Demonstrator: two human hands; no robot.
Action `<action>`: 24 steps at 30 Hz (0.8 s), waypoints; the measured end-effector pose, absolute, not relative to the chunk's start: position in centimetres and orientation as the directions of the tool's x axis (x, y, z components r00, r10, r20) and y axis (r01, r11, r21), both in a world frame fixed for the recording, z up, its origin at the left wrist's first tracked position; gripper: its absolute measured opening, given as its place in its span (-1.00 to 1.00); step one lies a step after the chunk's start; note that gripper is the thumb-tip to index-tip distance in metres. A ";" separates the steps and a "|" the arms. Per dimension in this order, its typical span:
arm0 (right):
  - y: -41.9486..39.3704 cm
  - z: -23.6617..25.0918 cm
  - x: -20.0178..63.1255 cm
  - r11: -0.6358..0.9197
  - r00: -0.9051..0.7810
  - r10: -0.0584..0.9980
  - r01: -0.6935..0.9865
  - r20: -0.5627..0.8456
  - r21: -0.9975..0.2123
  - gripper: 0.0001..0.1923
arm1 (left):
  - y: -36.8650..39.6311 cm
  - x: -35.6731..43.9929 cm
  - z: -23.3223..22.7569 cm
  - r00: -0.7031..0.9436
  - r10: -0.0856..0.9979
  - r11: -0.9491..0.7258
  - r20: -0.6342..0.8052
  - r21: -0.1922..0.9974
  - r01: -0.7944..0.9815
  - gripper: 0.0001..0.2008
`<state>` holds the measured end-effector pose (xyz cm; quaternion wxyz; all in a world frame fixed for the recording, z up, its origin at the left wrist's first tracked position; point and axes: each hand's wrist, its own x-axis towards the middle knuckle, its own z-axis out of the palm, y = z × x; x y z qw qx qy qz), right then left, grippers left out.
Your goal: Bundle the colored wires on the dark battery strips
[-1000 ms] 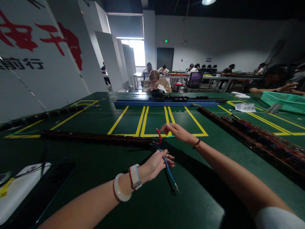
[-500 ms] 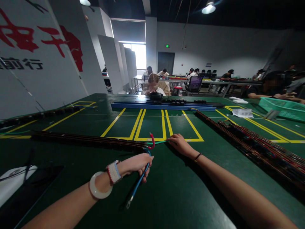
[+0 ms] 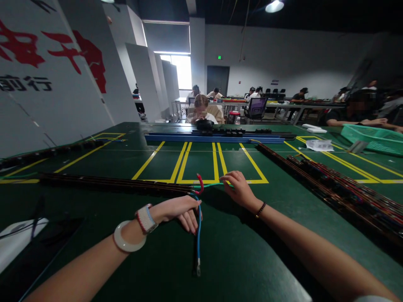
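A long, dark bundle of strips lies across the left half of the green table. From its right end come a blue cable, a short curled red cable and a green cable. The blue cable runs toward me and ends in a bare metal lug. My left hand rests beside it, its loose fingers stretched out and the fingertips against the cable. Above the end of the green cable is my right hand, fingers apart and slightly bent, hiding part of that cable.
More dark strip bundles with coloured wires lie at the right. Across the back runs a blue rail with black parts. A green basket stands at the far right. Yellow tape lines mark the table. Other people sit beyond it.
My left hand has loosened its grip on the blue cable, whose lug end has swung right and now points straight toward me. My right hand's fingers have lifted and spread over the green cable.
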<state>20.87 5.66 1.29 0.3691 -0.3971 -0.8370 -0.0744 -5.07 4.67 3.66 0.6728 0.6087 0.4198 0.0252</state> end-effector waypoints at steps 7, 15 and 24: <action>-0.4 4.5 15.5 0.790 -0.830 0.209 0.455 0.517 0.411 -0.67 | 3.9 -4.9 3.5 0.717 0.565 0.237 -0.407 0.913 0.332 -0.85; 0.6 5.2 15.4 0.563 -0.675 0.490 0.728 0.551 0.392 -0.66 | 3.9 -4.0 2.7 0.651 0.591 0.351 -0.476 0.878 0.324 -0.58; 2.5 6.8 16.9 0.560 -0.612 0.771 0.784 0.176 0.269 -0.87 | 4.6 -4.1 2.3 0.645 0.552 0.339 -0.529 0.849 0.406 -0.42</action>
